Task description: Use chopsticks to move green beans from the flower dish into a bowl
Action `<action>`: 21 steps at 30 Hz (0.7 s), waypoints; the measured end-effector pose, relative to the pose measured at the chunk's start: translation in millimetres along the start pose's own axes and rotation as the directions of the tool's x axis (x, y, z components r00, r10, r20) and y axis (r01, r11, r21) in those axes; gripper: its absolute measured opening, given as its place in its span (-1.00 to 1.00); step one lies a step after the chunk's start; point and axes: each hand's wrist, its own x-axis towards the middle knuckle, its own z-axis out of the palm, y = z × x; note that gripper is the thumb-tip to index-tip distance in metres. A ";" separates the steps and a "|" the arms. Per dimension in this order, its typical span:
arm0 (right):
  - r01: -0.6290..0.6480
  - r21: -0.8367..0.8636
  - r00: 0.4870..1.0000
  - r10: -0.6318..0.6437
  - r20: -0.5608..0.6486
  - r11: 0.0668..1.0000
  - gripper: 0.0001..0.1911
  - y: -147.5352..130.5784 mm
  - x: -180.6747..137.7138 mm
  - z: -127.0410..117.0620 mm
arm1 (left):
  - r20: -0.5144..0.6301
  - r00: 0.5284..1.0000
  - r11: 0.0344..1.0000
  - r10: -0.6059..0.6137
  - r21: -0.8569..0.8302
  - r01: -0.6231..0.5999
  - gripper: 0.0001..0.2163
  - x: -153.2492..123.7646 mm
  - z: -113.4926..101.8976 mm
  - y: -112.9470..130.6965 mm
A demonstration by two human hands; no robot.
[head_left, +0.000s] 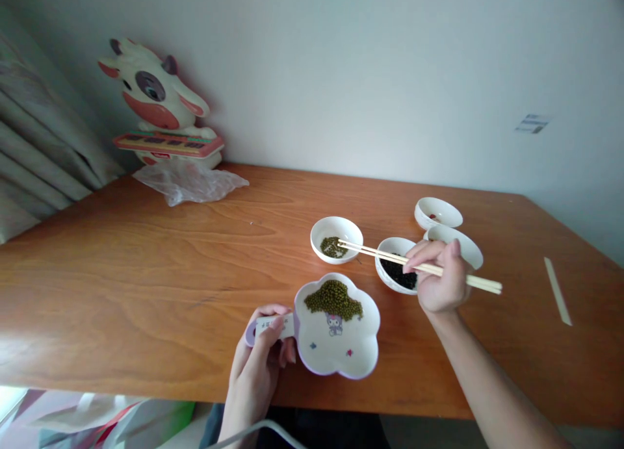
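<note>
My left hand (267, 351) is closed on the handle of a flower-shaped white dish (341, 348), which holds a heap of green beans (334, 298) at its far side. My right hand (439, 273) grips a pair of wooden chopsticks (390, 256). Their tips reach into a small white bowl (336, 231) with a few green beans in it. A second small bowl (397, 267) with black beans sits just left of my right hand, partly under the chopsticks.
Two more small white bowls (437, 212) (465, 244) stand behind my right hand. A paper chopstick sleeve (557, 290) lies at the right. A cow-shaped toy (160, 108) and crumpled clear plastic (190, 181) sit at the back left of the wooden table (146, 273).
</note>
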 end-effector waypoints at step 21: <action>-0.051 -0.112 0.997 0.057 0.056 0.992 -0.32 9.4 -3.6 -16.9 | -0.031 1.000 0.994 0.004 0.106 -0.001 -0.65 -11.0 -4.0 -8.0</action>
